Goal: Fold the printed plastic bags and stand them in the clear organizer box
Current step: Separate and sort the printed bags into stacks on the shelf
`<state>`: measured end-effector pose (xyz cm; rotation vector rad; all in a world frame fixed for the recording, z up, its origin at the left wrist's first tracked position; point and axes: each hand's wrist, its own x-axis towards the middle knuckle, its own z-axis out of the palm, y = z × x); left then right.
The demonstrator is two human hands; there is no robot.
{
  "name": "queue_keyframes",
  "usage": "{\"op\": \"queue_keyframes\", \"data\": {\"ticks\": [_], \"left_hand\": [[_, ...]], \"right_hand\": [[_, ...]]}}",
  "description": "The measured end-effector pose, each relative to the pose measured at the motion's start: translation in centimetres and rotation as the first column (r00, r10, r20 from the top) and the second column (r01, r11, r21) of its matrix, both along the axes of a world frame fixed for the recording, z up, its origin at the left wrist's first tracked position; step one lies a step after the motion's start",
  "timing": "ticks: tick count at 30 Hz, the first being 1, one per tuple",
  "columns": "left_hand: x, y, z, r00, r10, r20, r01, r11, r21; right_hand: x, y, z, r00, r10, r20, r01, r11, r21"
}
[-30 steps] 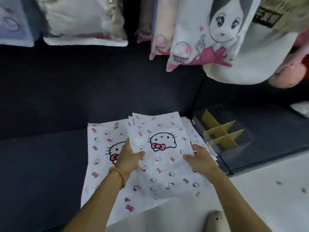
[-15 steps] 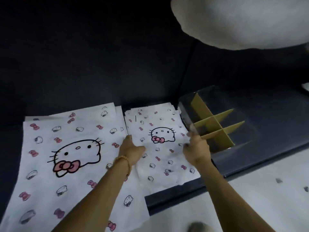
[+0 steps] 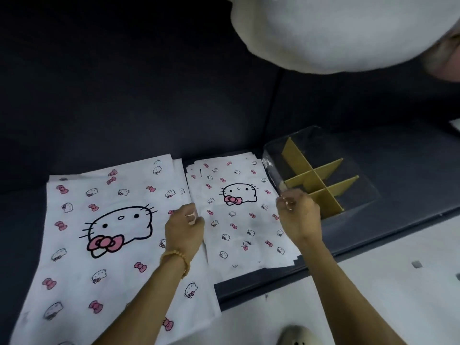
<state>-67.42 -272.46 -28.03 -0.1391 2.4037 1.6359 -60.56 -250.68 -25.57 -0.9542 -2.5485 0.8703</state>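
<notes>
A stack of small white printed bags [image 3: 236, 227] with a cat face and pink bows lies flat on the dark seat. My left hand [image 3: 185, 227] pinches the left edge of the top small bag. My right hand [image 3: 298, 215] has its fingers curled at the bag's right edge and seems to pinch it. A pile of larger bags [image 3: 74, 250] with the same print lies to the left, under my left forearm. The clear organizer box [image 3: 271, 170] with yellow cross dividers [image 3: 315, 174] stands just right of the small stack, and no bags are in it.
Everything rests on a dark sofa seat [image 3: 124, 95] with its backrest behind. A big white plush cushion [image 3: 336, 33] hangs into the top right. White floor [image 3: 385, 282] lies lower right, with a light shoe [image 3: 296, 336] at the bottom edge.
The small stack went from on top of the large bags to the seat on their right, beside the box. Both hands now sit at the stack's two side edges.
</notes>
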Motion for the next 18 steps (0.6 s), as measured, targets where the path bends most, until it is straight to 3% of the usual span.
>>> {"op": "queue_keyframes", "data": {"ticks": [3, 7, 10, 13, 15, 18], "left_hand": [[2.3, 0.9, 1.4, 0.997, -0.031, -0.067, 0.034, 0.998, 0.051], [5.7, 5.1, 1.9, 0.972, -0.226, -0.061, 0.232, 0.963, 0.133], [6.8, 8.8, 1.5, 0.934, -0.349, -0.074, 0.354, 0.933, 0.065], [6.8, 10.8, -0.2, 0.877, -0.473, -0.081, 0.462, 0.878, -0.128], [6.6, 11.0, -1.5, 0.848, -0.527, -0.050, 0.505, 0.833, -0.226], [6.1, 10.7, -2.8, 0.833, -0.554, -0.015, 0.538, 0.815, -0.218]], "right_hand": [[1.7, 0.5, 1.5, 0.981, -0.121, -0.151, 0.092, 0.979, -0.184], [5.5, 2.5, 2.5, 0.883, -0.395, -0.252, 0.300, 0.889, -0.345], [7.6, 4.9, 1.5, 0.838, -0.532, -0.120, 0.438, 0.788, -0.433], [7.1, 6.4, 0.2, 0.873, -0.482, 0.070, 0.431, 0.700, -0.570], [6.0, 6.9, -0.4, 0.880, -0.466, 0.087, 0.402, 0.637, -0.658], [4.8, 7.5, -1.8, 0.872, -0.484, 0.074, 0.393, 0.603, -0.694]]}}
